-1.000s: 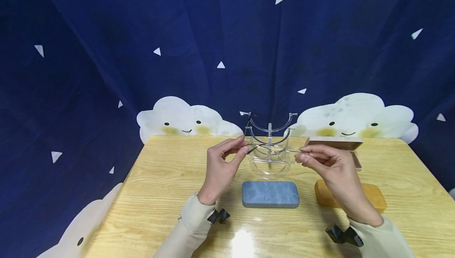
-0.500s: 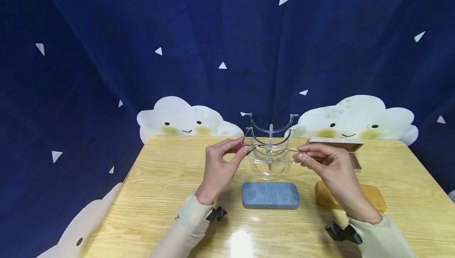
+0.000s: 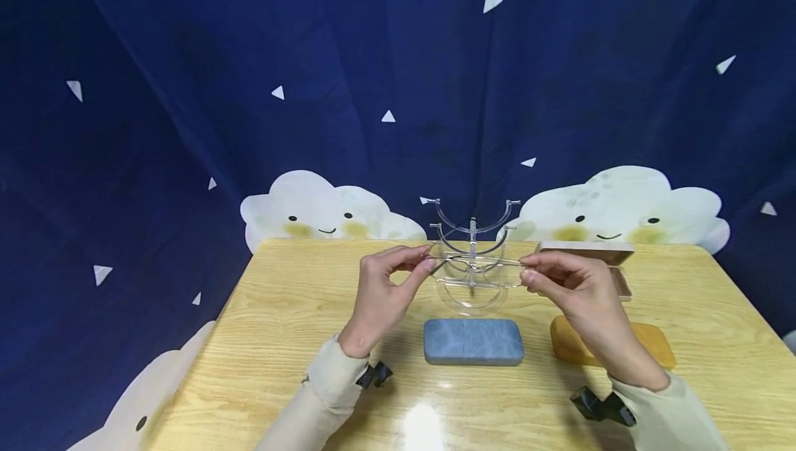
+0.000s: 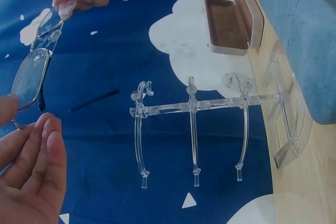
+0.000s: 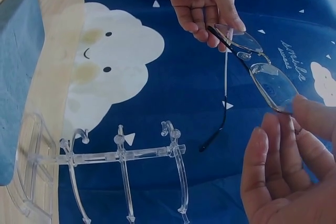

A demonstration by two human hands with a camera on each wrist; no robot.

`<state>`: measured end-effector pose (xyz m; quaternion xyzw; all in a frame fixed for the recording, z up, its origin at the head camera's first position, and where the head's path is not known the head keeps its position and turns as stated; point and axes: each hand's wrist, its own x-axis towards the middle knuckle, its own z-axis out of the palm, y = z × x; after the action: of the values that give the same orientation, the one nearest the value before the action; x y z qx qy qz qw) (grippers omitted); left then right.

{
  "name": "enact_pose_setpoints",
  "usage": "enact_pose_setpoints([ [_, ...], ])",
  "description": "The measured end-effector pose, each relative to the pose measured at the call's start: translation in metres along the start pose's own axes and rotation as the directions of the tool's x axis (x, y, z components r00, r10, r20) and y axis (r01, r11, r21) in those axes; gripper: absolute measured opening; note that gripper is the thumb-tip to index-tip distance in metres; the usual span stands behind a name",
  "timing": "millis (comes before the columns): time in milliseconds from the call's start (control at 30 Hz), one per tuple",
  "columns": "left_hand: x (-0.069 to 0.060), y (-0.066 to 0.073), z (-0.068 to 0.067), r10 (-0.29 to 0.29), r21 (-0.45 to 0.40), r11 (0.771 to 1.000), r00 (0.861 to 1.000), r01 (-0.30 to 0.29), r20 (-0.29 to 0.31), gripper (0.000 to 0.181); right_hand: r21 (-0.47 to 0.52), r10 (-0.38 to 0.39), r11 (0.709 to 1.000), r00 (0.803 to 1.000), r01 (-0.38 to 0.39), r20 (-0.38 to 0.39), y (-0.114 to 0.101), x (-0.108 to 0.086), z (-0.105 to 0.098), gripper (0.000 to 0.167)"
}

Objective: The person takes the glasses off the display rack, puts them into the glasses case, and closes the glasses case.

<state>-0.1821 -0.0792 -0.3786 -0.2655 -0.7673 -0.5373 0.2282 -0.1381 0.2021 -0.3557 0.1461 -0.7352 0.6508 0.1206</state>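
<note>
A pair of thin metal-rimmed eyeglasses [image 5: 274,85] is held in the air between both hands. My left hand [image 3: 387,292] pinches one end of the frame between thumb and fingers. At the other end, my right hand [image 3: 575,292] pinches the rim near the hinge. A dark-tipped temple hangs unfolded in the right wrist view; the other is partly hidden. Behind the glasses in the head view stands a clear plastic display rack [image 3: 472,235] with several curved arms. No glasses hang on the rack in the wrist views.
A blue glasses case [image 3: 474,342] lies closed in front of the rack. An orange case [image 3: 649,344] is partly under the right forearm. Farther back, a case with brown lining [image 4: 226,22] stands open. A dark blue curtain [image 3: 348,92] hangs behind the wooden table [image 3: 298,285].
The dark temple by my left hand, which pointed upward a second ago, has swung lower. Both hands keep their grip and have barely moved.
</note>
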Motion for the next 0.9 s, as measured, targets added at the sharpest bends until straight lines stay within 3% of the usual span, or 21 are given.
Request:
enact_pose_setpoints([
  [333, 0.003, 0.001, 0.001, 0.030, -0.003, 1.000, 0.998, -0.030, 0.048, 0.011, -0.021, -0.044, 0.999, 0.998, 0.044, -0.037, 0.002, 0.002, 0.000, 0.018],
  [567, 0.005, 0.002, 0.004, 0.021, -0.027, 0.999, 0.997, -0.020, 0.072, 0.008, -0.043, -0.041, 0.998, 0.998, 0.039, -0.050, 0.003, 0.004, 0.000, 0.017],
  [900, 0.016, -0.001, 0.019, -0.117, -0.056, 0.991, 0.988, 0.123, 0.099, 0.011, -0.172, -0.017, 0.985, 0.998, 0.005, -0.065, 0.009, 0.008, -0.015, 0.019],
])
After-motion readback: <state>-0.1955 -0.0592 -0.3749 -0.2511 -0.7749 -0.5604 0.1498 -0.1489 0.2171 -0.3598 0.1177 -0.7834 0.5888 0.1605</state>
